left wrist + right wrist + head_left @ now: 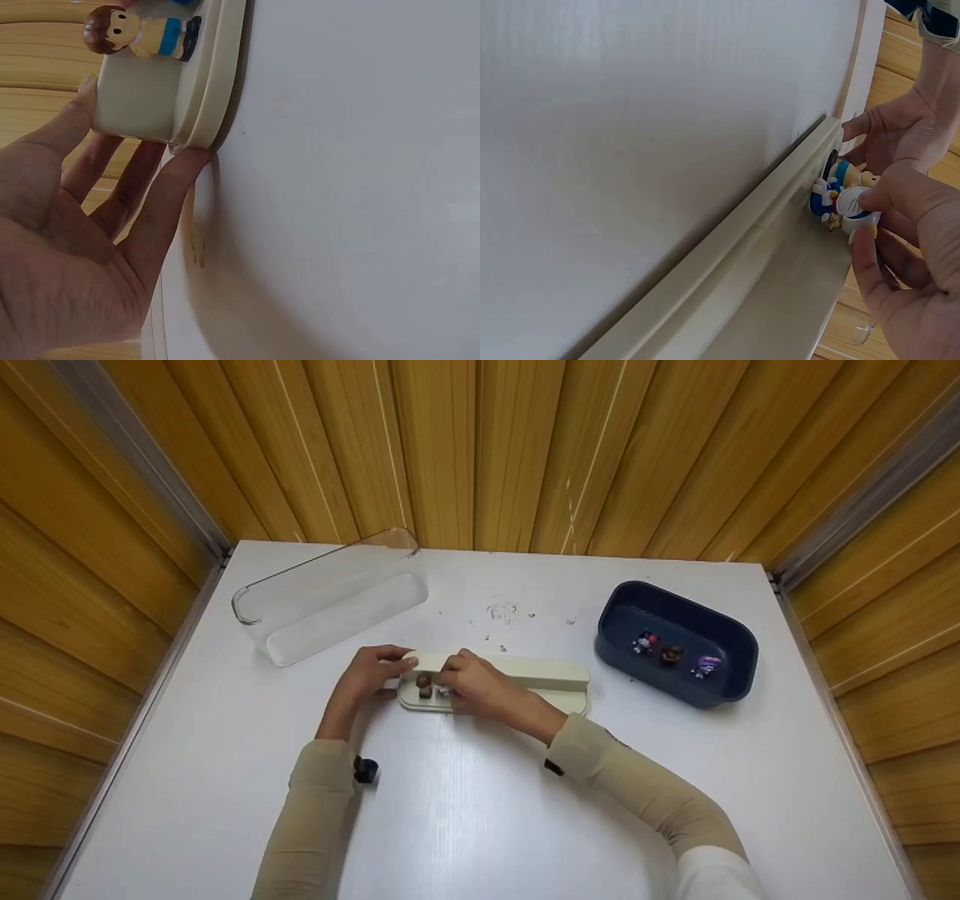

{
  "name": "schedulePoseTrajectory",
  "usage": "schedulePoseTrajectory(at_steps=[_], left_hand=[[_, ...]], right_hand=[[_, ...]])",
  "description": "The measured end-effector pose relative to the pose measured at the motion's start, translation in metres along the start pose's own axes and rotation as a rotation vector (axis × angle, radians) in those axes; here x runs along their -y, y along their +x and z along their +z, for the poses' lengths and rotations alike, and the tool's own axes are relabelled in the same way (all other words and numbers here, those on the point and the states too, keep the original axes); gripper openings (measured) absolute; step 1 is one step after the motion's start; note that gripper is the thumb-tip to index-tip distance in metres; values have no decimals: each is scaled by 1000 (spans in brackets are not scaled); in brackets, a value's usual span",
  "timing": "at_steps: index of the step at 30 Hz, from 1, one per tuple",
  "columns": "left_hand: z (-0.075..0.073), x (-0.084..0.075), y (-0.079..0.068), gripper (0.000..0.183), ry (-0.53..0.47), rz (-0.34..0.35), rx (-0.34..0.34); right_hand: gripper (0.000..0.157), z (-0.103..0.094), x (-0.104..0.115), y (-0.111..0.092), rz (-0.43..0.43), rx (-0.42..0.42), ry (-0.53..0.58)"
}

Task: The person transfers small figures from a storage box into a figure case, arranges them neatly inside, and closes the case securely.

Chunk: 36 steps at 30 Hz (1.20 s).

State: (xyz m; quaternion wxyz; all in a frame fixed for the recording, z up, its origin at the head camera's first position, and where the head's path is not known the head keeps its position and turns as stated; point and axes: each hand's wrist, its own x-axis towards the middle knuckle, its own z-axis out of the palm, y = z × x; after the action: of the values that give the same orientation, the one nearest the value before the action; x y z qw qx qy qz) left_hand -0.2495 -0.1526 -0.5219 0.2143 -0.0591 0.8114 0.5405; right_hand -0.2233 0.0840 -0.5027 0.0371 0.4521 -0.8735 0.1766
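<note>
So the right hand (480, 684)'s pinching a blue-and-white figurine (840, 206) head-up near the left end of a cream stand (556, 701), right by a brown-haired figurine (424, 685) standing on it. Left hand (366, 671) grips the stand's left end. Stand's long axis runs left-right. Navy bin (679, 620) with three figurines (670, 657) sits off its right, glass dish (346, 616) beyond its left.

No text, label, brand, number or sign can be read in any view.
</note>
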Motion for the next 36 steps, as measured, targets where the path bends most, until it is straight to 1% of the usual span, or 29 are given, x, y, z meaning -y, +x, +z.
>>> schedulePoseTrajectory(at_steps=[3,7,10,14,21,25,28,30,32,36], left_hand=[[1,1,-1,41,11,22,-17],[2,1,-1,42,0,15,-8],[3,0,0,45,-19,-13,6],[3,1,-1,44,-26,-31,10],[3,0,-1,43,-29,-39,2],[3,-1,-1,43,-21,-35,4],[5,-3,0,44,-29,-32,3],[6,-3,0,44,-33,-29,-1],[6,-3,0,44,-35,-25,0],[5,-1,-2,42,-19,8,-1]], right_hand=[[27,1,1,0,-16,-26,5],[30,1,2,0,1,-36,-14],[33,0,4,1,34,-18,-15],[33,-2,7,1,70,11,-4],[38,-5,10,3,112,34,-41],[32,-6,13,5,100,51,-60],[28,-6,15,6,90,35,-97],[28,-6,15,5,98,23,-118],[30,-5,16,5,115,19,-117],[32,-5,18,3,138,42,-75]])
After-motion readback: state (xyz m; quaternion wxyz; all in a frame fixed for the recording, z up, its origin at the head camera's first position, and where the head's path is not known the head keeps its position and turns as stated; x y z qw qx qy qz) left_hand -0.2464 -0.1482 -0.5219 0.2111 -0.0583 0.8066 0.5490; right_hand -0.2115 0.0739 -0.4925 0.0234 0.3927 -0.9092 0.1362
